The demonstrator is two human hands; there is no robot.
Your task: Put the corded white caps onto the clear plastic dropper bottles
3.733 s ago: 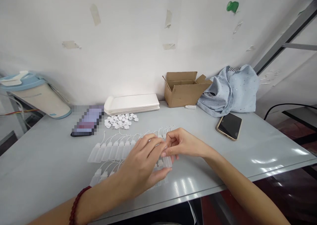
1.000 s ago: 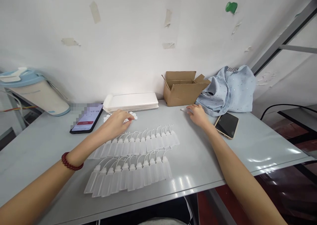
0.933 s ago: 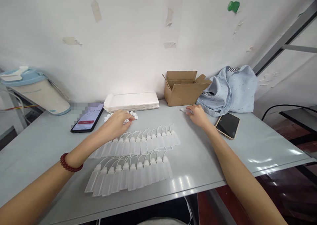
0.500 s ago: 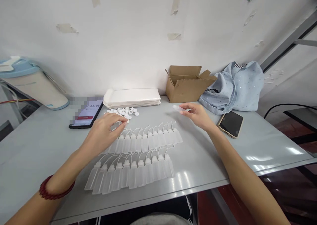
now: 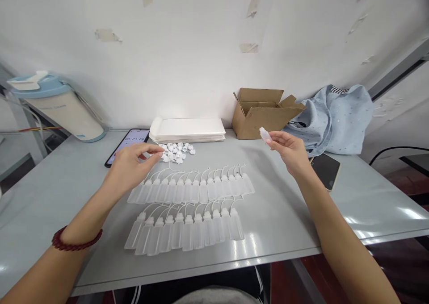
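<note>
White piece [image 5: 265, 135] is pinched in right hand [image 5: 291, 151]; left hand [image 5: 130, 163] is narrow, contents unclear.

We saw a smooth, glossy tabletop [image 5: 284, 219] throwing back streaks of light. The bottles [image 5: 188, 235] and the small piece [image 5: 264, 133] in the right hand [image 5: 290, 150] looked to us like translucent plastic. We noted plastic-looking caps [image 5: 179, 160], matt cardboard in the box [image 5: 266, 123] and creased cloth in the bag [image 5: 350, 123].

"00:03:09" on the lit phone [image 5: 132, 137], illegible lettering on the flask [image 5: 72, 118].
</note>
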